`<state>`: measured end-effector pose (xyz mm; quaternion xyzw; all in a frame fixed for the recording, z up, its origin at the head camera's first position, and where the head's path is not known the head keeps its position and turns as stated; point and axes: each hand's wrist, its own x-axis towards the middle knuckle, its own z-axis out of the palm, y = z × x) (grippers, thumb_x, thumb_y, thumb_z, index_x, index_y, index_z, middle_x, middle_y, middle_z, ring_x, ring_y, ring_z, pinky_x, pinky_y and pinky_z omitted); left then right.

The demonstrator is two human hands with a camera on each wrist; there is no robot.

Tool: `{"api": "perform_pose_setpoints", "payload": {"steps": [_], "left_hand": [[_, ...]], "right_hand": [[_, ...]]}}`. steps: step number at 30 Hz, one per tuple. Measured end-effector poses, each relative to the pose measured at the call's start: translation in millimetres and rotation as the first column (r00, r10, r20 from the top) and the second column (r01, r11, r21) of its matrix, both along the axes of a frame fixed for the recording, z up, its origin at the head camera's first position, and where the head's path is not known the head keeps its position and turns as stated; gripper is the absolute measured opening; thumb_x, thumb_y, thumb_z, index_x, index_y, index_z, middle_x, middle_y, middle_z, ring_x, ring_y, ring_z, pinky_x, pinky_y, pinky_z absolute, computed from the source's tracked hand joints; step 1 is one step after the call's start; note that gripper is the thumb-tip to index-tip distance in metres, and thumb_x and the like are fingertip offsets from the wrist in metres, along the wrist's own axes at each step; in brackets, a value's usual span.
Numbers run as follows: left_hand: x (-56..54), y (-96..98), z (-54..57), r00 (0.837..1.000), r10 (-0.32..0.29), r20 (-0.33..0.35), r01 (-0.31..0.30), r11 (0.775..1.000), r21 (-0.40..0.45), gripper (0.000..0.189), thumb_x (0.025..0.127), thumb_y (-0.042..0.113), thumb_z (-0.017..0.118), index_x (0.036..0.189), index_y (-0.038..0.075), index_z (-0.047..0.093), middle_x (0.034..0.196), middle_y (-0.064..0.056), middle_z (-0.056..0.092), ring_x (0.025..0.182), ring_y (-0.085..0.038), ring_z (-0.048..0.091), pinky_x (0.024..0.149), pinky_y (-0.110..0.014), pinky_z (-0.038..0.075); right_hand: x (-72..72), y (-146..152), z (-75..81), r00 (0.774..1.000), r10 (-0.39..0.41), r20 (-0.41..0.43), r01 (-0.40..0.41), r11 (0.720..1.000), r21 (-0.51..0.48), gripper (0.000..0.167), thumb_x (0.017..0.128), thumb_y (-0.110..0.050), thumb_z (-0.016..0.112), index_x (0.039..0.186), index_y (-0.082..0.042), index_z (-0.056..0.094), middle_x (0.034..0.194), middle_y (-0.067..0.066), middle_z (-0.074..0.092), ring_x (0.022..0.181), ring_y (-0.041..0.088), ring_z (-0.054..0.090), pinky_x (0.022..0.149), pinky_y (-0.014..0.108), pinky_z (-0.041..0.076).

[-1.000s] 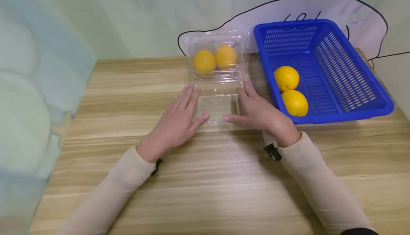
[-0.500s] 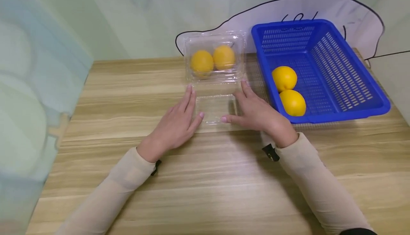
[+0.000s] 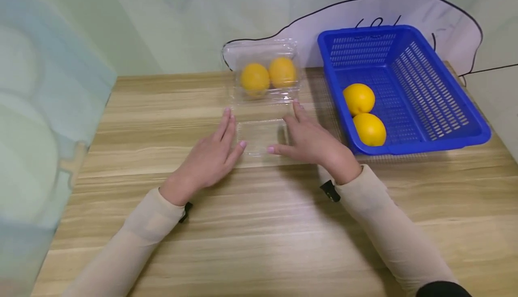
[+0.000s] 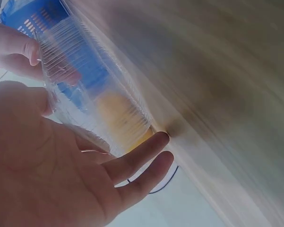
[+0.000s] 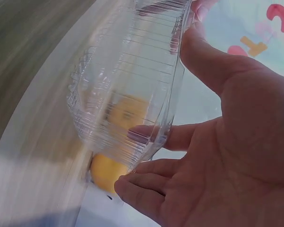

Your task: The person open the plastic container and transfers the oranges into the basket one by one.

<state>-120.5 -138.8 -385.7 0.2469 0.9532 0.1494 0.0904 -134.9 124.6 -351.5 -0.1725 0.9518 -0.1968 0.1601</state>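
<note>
A clear plastic clamshell box (image 3: 261, 137) lies opened on the table, its tray between the two hands and its raised lid (image 3: 243, 49) behind. My left hand (image 3: 206, 157) lies along the tray's left side, fingers straight, thumb toward the front edge. Along the right side is my right hand (image 3: 313, 144), its thumb at the front and one finger slightly bent. The right wrist view shows fingers against the clear plastic wall (image 5: 151, 71). Through the lid appear two oranges, one left (image 3: 255, 78) and one right (image 3: 282, 72), seemingly in another clear box behind.
A blue slotted basket (image 3: 404, 149) stands at the right, holding two more oranges, a rear one (image 3: 359, 99) and a front one (image 3: 369, 129). The wooden table (image 3: 259, 234) ends at a printed wall covering (image 3: 170, 22) behind and on the left.
Both hands and the opened clamshell box have slid slightly left over the last half second. Its lid now sits further left relative to the oranges behind, which stay put.
</note>
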Motion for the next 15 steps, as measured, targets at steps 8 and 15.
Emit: {"api": "perform_pose_setpoints", "payload": {"steps": [8,15], "left_hand": [[-1.7,-17.0,2.2,0.999,0.023,0.028,-0.023,1.000,-0.007,0.078,0.115,0.050,0.023,0.167,-0.003,0.001,0.177,-0.016,-0.013,0.157,-0.044,0.029,0.116,-0.067,0.039],[-1.1,-28.1,6.2,0.998,0.043,0.053,-0.042,0.999,-0.024,0.078,0.115,0.052,0.020,0.167,-0.001,-0.002,0.177,-0.012,-0.017,0.156,-0.046,0.030,0.119,-0.068,0.035]], "right_hand": [[-4.3,-17,0.3,1.000,-0.003,-0.004,0.004,0.999,0.044,0.103,0.094,-0.066,0.070,0.162,0.003,0.034,0.175,0.028,-0.002,0.157,0.046,0.028,0.121,0.059,0.038],[-9.4,-28,1.2,0.999,-0.029,-0.014,0.029,0.999,0.023,0.114,0.089,-0.068,0.074,0.164,0.005,0.029,0.176,0.024,0.005,0.151,0.047,0.041,0.118,0.058,0.042]]}}
